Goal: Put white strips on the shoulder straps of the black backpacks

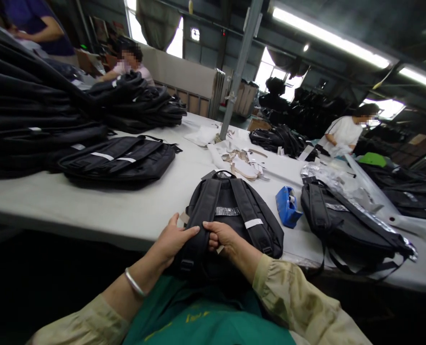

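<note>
A black backpack lies with its strap side up at the table's front edge, against my green apron. My left hand grips the left shoulder strap, thumb on top and most fingers hidden beneath. On the same strap's inner edge, my right hand is closed with the thumb pressed down. Small pale slips show beside both hands; whether they are paper or tape I cannot tell. A white strip wraps the right strap, and a shiny band crosses the back panel.
A blue tape dispenser stands right of the backpack. Another black backpack lies further right beside clear plastic. Black bags are piled left, with one flat bag in front. Paper scraps surround a metal post. Several people work beyond.
</note>
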The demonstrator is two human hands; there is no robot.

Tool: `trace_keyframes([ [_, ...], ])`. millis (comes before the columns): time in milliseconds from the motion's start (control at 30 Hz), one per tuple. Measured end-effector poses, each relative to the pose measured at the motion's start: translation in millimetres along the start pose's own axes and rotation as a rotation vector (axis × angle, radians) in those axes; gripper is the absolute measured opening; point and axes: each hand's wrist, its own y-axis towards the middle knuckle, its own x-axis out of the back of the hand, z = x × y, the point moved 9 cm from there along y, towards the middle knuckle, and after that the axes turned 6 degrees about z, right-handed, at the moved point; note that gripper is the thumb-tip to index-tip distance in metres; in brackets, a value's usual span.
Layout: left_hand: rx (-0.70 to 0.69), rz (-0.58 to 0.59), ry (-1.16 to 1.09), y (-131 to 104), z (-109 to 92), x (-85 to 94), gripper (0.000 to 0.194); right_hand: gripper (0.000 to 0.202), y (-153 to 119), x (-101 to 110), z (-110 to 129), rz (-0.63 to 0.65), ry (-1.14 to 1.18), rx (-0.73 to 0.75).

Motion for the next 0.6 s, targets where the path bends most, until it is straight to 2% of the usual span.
trace_keyframes([
  [67, 0.021, -0.030, -0.037, -4, 8, 3.3, 0.093, 0.039, 2, 0, 0, 0.024, -0.001, 0.025],
  [200, 0.077, 0.225, -0.092, 1, 11, -20.7, 0.051, 0.043, 2, -1, 5, 0.053, -0.066, 0.022],
  [300, 0.117, 0.316, -0.062, 8, 5, -27.1, 0.035, 0.036, -8, 3, 20, 0.080, -0.234, 0.001],
  [433, 0.200, 0.324, -0.079, 9, 4, -22.3, 0.028, 0.025, -30, 13, 43, 0.150, -0.568, -0.078],
  [533, 0.223, 0.337, -0.123, 7, 6, -21.0, 0.028, 0.013, -32, 24, 62, 0.040, -0.730, -0.072],
  [600, 0.230, 0.358, -0.138, 6, 7, -21.8, 0.027, 0.006, -26, 23, 68, -0.019, -0.786, -0.053],
])
